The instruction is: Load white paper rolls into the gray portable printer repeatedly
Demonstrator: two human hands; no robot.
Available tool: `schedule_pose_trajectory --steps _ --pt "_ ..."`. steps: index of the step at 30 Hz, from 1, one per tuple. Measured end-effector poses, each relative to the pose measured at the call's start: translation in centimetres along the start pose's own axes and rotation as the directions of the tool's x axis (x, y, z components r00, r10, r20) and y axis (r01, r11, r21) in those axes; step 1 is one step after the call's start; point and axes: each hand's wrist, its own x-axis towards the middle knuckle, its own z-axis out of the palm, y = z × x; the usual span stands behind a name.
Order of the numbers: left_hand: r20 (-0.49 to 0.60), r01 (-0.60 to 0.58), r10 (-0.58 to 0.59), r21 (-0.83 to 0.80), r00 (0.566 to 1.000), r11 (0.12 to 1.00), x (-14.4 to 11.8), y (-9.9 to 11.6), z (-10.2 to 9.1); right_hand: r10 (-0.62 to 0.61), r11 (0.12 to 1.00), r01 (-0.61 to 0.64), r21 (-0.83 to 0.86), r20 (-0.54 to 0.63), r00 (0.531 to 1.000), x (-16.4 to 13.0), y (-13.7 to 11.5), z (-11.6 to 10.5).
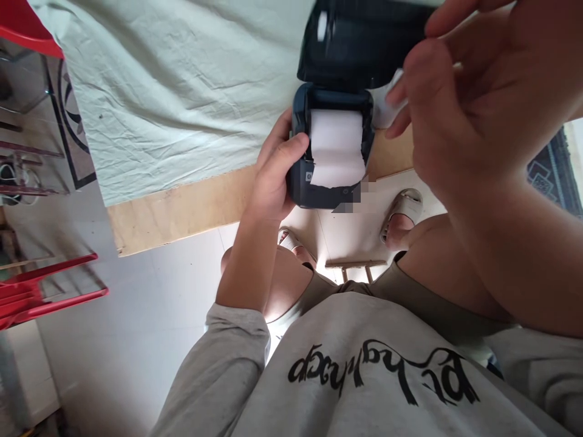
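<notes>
A small dark receipt printer (pixel 299 182) is tilted above the table's front edge with its lid raised. A white paper roll (pixel 337 136) sits in its compartment, the loose end lying over the front. My left hand (pixel 277 173) is closed around the printer's left side, thumb on top beside the roll. At the right edge of the glossy black printer lid (pixel 350 48), my right hand (pixel 460 91) is closed with thumb and forefinger on it. Something white and crumpled (pixel 387 106) shows behind its lower fingers; I cannot make out what it is.
A pale green cloth (pixel 191 91) covers the table, leaving a bare wooden edge (pixel 182 218). Red plastic furniture (pixel 54 291) stands at the left on the tiled floor. My knees and sandals are below the table edge, with a wooden stool (pixel 355 264) between my legs.
</notes>
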Motion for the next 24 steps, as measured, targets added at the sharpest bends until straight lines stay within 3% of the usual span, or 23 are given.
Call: schedule_pose_trajectory --steps 3,6,9,12,14,17,21,24 --pt "0.012 0.012 -0.012 0.016 1.000 1.000 -0.1 0.0 -0.2 -0.024 0.980 0.049 -0.191 0.131 0.991 0.2 0.6 0.1" --pt "0.012 0.012 -0.012 0.018 1.000 1.000 -0.2 0.1 0.0 -0.002 0.875 0.142 -0.463 0.289 0.957 0.3 0.8 0.3" --pt "-0.016 0.021 -0.020 0.028 1.000 0.999 -0.2 0.1 0.2 0.092 0.822 0.155 -0.548 0.397 0.913 0.4 0.0 0.3" --pt "-0.008 0.014 -0.014 0.049 1.000 0.999 -0.2 0.0 0.0 0.215 0.777 0.165 -0.608 0.502 0.838 0.3 -1.1 0.0" --pt "0.027 0.006 -0.008 0.074 1.000 0.997 -0.1 -0.1 -0.3 0.239 0.772 0.172 -0.612 0.531 0.813 0.3 -1.3 -0.1" --pt "0.060 0.016 -0.023 0.116 0.998 0.993 -0.2 0.0 -0.5 0.211 0.789 0.182 -0.587 0.537 0.817 0.3 -1.1 0.1" --pt "0.039 0.013 -0.017 0.096 0.999 0.995 -0.3 0.1 -0.1 0.116 0.825 0.187 -0.534 0.483 0.868 0.3 -0.9 -0.5" --pt "-0.023 -0.026 0.028 0.066 0.999 0.997 -0.4 -0.1 0.3 0.010 0.957 0.116 -0.267 0.427 0.904 0.2 -0.6 -2.1"
